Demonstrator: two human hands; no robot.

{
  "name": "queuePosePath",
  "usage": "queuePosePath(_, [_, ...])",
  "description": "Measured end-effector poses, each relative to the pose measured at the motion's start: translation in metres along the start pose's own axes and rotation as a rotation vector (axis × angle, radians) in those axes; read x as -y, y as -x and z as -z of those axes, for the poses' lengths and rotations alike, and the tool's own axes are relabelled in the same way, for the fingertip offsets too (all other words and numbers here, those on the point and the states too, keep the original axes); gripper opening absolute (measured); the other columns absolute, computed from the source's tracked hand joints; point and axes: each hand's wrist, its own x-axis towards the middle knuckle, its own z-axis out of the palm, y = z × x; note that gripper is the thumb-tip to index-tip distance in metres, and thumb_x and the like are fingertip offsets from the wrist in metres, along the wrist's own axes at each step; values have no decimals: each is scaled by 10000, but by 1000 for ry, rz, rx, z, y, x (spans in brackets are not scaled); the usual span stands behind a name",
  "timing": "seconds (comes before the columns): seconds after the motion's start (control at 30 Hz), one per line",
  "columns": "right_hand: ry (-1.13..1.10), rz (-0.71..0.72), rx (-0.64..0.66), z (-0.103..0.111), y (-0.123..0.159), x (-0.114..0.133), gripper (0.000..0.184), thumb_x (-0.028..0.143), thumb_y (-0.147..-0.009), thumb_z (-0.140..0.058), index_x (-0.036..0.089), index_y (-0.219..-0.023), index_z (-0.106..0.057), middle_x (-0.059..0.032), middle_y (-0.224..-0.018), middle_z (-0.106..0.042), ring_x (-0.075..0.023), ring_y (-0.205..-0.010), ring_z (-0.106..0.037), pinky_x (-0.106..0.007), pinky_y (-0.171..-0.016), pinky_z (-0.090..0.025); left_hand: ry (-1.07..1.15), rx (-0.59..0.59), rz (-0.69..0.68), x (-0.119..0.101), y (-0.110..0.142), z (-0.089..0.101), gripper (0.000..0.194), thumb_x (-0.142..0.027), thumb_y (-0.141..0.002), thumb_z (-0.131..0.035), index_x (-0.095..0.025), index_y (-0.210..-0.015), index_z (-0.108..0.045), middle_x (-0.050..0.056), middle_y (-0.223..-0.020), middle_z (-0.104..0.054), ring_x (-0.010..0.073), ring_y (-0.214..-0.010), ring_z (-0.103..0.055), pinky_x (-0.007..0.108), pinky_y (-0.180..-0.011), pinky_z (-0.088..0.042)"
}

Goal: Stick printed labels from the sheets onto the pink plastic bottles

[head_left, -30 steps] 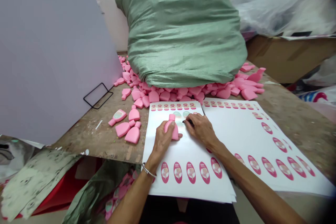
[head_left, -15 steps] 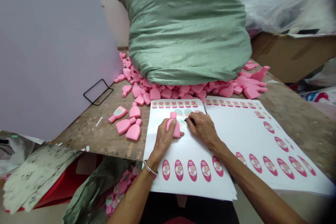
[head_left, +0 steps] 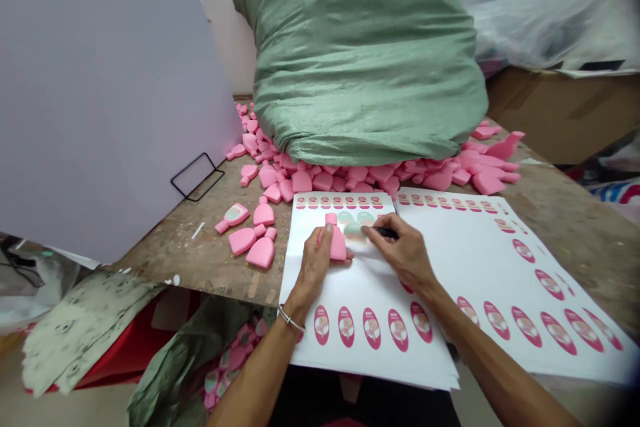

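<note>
My left hand (head_left: 316,255) grips a small pink toy bottle (head_left: 338,243), cap end pointing away from me, over the left sticker sheet (head_left: 345,287). My right hand (head_left: 404,250) is closed round a slim black tool (head_left: 387,232); its kind is unclear. A pale green label (head_left: 354,231) meets the fingertips of that hand, just right of the bottle. Whether it is lifted off the sheet I cannot tell. Two more green labels (head_left: 365,217) lie behind it on the sheet.
Several loose bottles lie at left, one bearing a green label (head_left: 235,215). A big green sack (head_left: 370,80) rests among piled pink bottles (head_left: 440,177). Another sticker sheet (head_left: 480,247) is at right. A black wire stand (head_left: 197,177) stands by the pale panel (head_left: 110,80).
My right hand has shifted slightly right, its fingertips now at a green label, and the black tool shows more. My left hand keeps hold of the bottle. The whole view has shifted a little.
</note>
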Motion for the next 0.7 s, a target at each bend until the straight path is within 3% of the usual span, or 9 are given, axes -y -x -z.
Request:
queuePosePath(0.1, [-185, -136, 69, 10, 2, 17, 311, 479, -808, -617, 179, -863, -679, -15, -716, -653, -139, -615, -572, -261, -573, -458, 169, 26, 27, -6, 7, -1, 583, -643, -827, -498, -89, -968, -613, 110, -776, -686, 221, -682, -700, 325, -625, -589])
queuePosePath(0.27, [-270, -90, 168, 9, 9, 41, 232, 407, -809, -641, 213, -880, -748, -33, -925, -735, -198, -839, -664, -303, -758, -517, 273, 48, 104, -19, 16, -5, 583, -611, -853, -488, -81, -1032, -653, 131, -840, -724, 241, -752, -709, 376, -696, -598])
queuePosePath(0.6, [-209, -25, 130, 7, 14, 55, 191, 378, -825, -621, 229, -864, -734, -40, -898, -730, -206, -808, -664, -336, -717, -529, 296, 96, 93, -21, 19, -5, 575, -612, -890, -412, -110, -1033, -654, 123, -893, -718, 244, -813, -700, 397, -722, -595])
queuePosePath(0.7, [-82, 87, 97, 5, 13, 53, 198, 371, -852, -590, 232, -899, -723, -51, -870, -723, -207, -816, -646, -368, -780, -511, 277, 166, 45, -24, 21, -1, 470, -549, -863, -528, -128, -1042, -633, 104, -954, -693, 222, -836, -687, 383, -748, -590])
